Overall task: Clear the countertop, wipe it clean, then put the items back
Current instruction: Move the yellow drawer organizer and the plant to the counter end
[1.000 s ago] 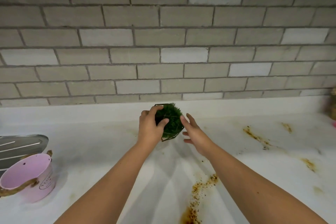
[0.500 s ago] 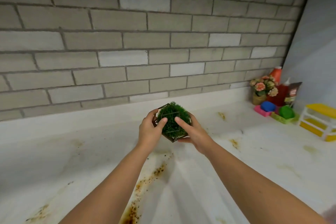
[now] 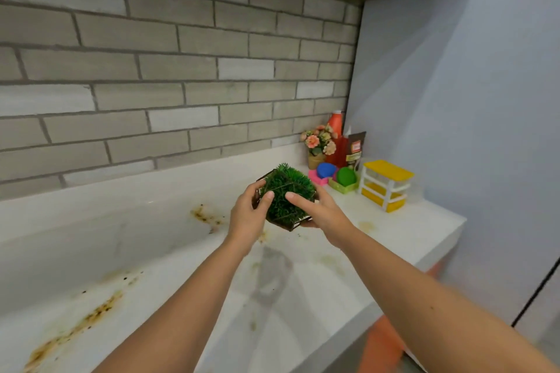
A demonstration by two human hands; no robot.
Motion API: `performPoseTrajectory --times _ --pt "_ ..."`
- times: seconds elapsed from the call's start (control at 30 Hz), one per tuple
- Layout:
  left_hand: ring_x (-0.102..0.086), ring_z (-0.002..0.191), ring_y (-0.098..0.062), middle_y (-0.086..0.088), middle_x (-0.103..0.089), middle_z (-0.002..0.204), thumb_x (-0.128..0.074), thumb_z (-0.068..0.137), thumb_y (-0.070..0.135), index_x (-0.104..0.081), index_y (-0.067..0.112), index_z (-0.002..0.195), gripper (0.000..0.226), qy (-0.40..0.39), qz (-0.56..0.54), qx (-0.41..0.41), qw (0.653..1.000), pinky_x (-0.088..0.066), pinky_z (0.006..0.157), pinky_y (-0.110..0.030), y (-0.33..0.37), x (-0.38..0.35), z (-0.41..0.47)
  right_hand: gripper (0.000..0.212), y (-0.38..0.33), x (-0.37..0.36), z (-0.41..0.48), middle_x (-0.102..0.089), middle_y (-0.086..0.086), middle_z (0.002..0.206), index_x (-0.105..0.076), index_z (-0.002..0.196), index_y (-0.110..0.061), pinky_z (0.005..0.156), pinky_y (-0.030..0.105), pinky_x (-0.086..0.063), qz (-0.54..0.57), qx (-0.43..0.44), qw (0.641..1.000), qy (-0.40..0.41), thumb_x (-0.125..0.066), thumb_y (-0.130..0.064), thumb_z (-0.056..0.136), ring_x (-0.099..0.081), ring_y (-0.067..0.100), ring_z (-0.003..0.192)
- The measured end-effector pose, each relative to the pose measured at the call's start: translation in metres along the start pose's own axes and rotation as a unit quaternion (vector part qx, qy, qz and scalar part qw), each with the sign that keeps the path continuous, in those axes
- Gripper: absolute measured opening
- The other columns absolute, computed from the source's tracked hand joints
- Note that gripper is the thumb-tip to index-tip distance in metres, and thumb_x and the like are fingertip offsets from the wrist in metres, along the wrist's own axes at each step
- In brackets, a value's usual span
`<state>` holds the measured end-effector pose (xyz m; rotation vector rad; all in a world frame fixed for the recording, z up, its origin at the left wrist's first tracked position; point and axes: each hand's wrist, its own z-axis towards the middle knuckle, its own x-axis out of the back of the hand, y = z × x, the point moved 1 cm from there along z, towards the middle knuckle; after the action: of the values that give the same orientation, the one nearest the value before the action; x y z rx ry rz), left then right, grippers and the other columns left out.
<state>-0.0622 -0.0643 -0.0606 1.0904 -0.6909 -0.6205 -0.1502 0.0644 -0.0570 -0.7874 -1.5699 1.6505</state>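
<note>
A small green grass plant in a dark wire frame is held in the air above the white countertop. My left hand grips its left side, thumb on the foliage. My right hand cups it from the right and underneath, thumb laid across the top. Brown stains mark the counter below and to the left.
At the counter's far right corner stand a flower pot, a red bottle, a brown packet, blue and green sponges in holders and a yellow-white mini drawer unit. The counter ends at the right edge. A shelf hangs overhead.
My right hand joined the left on the plant, and both carried it rightwards along the counter. The view swung right, bringing the corner items in and losing the pink bucket.
</note>
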Motion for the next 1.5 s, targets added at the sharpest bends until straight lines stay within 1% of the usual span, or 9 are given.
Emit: performPoseTrajectory --times 0.2,0.37,0.5,0.63,0.77,0.93,1.17,1.33,1.5 --pt "-0.052 0.114 -0.017 -0.003 -0.053 0.124 -0.053 0.093 0.028 -0.049 0.022 0.131 0.038 -0.052 -0.031 -0.008 0.998 -0.041 0.092 -0.025 0.013 -0.087 0.002 0.053 -0.004 0.087 -0.013 -0.062 -0.01 0.105 -0.048 0.123 -0.025 0.06 0.018 -0.056 0.02 0.016 0.999 0.041 -0.075 -0.022 0.078 -0.064 0.006 0.093" --pt "-0.053 0.104 -0.013 0.004 -0.052 0.108 -0.053 0.093 0.025 -0.051 0.02 0.127 0.034 -0.091 -0.047 -0.029 0.994 -0.039 0.082 -0.022 0.03 -0.142 0.016 0.042 -0.005 0.143 -0.005 -0.064 -0.007 0.103 -0.054 0.11 -0.032 0.073 0.027 -0.058 0.011 0.031 0.995 0.093 -0.077 -0.021 0.076 -0.065 0.008 0.093" --pt "-0.053 0.1 -0.01 0.005 -0.053 0.106 -0.054 0.093 0.022 -0.051 0.018 0.126 0.034 -0.119 -0.062 -0.039 0.99 -0.041 0.079 -0.016 0.035 -0.174 0.041 0.049 -0.011 0.175 0.01 -0.059 -0.011 0.096 -0.051 0.119 -0.021 0.059 0.012 -0.052 0.003 0.054 0.991 0.12 -0.075 -0.015 0.077 -0.062 0.004 0.088" --pt "-0.055 0.11 -0.019 -0.002 -0.057 0.113 -0.059 0.09 0.024 -0.054 0.021 0.121 0.032 -0.15 -0.071 -0.04 0.985 -0.045 0.094 -0.03 0.031 -0.202 0.076 0.046 -0.019 0.202 0.036 -0.063 -0.01 0.099 -0.056 0.115 -0.021 0.071 0.019 -0.056 -0.026 0.07 0.986 0.151 -0.078 -0.015 0.074 -0.064 0.008 0.092" --pt "-0.054 0.111 -0.02 -0.007 -0.057 0.118 -0.061 0.088 0.025 -0.056 0.023 0.119 0.032 -0.166 -0.073 -0.051 0.982 -0.046 0.097 -0.037 0.039 -0.227 0.112 0.05 -0.031 0.23 0.065 -0.064 -0.009 0.103 -0.058 0.114 -0.025 0.085 0.03 -0.055 -0.048 0.084 0.979 0.181 -0.082 -0.023 0.069 -0.064 0.013 0.1" --pt "-0.055 0.113 -0.022 -0.012 -0.057 0.122 -0.059 0.089 0.028 -0.054 0.02 0.126 0.038 -0.184 -0.062 -0.049 0.98 -0.045 0.101 -0.046 0.046 -0.259 0.153 0.061 -0.041 0.26 0.101 -0.063 -0.009 0.103 -0.057 0.123 -0.019 0.084 0.022 -0.052 -0.075 0.103 0.97 0.209 -0.083 -0.023 0.067 -0.061 0.005 0.097" --pt "-0.059 0.108 -0.026 -0.008 -0.059 0.117 -0.058 0.091 0.025 -0.053 0.015 0.129 0.04 -0.173 -0.034 -0.012 0.984 -0.048 0.097 -0.049 0.053 -0.303 0.21 0.073 -0.045 0.307 0.174 -0.061 0.0 0.114 -0.056 0.124 -0.018 0.095 0.041 -0.052 -0.141 0.128 0.959 0.209 -0.087 -0.03 0.059 -0.06 0.017 0.108" --pt "-0.06 0.106 -0.03 -0.012 -0.062 0.113 -0.06 0.089 0.013 -0.056 0.008 0.123 0.035 -0.131 -0.025 0.018 0.991 -0.051 0.092 -0.046 0.054 -0.34 0.249 0.077 -0.036 0.339 0.224 -0.049 0.009 0.126 -0.051 0.13 -0.018 0.101 0.031 -0.043 -0.207 0.144 0.942 0.221 -0.086 -0.028 0.062 -0.049 0.019 0.119" --pt "-0.057 0.111 -0.027 -0.009 -0.058 0.125 -0.05 0.095 0.019 -0.053 0.009 0.129 0.035 -0.107 -0.04 0.072 0.991 -0.049 0.095 -0.038 0.039 -0.379 0.281 0.08 -0.019 0.365 0.264 -0.044 0.009 0.125 -0.047 0.132 -0.018 0.09 0.017 -0.034 -0.243 0.154 0.937 0.201 -0.086 -0.026 0.063 -0.047 0.017 0.115"
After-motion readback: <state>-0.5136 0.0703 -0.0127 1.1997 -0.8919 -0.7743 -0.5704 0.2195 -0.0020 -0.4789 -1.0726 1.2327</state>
